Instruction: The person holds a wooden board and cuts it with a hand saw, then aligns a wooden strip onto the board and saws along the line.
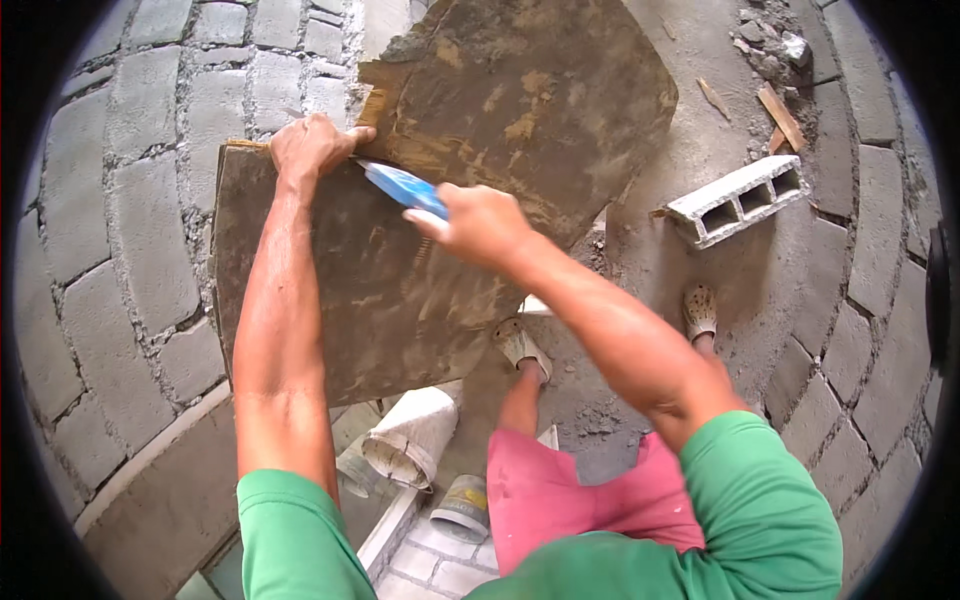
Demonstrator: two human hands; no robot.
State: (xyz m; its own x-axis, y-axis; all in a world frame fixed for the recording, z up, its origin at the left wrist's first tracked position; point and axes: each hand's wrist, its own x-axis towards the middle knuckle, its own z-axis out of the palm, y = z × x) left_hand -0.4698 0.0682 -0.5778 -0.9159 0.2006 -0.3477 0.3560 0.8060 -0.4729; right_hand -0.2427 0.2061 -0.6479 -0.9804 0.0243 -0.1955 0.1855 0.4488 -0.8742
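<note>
A person's left hand [315, 148] curls over the far edge of a stained plywood board [370, 300] in front of them. The right hand [482, 226] is wrapped around a blue-handled tool [402, 188], possibly a handsaw, its blurred tip near the left thumb.

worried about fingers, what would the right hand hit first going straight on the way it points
Likely the left hand on the board, with the blue tool leading, though depth is unclear.

bare forearms [283, 290] stretched forward, left hand [312, 146] thumb out, right hand [482, 226] clenched
</note>
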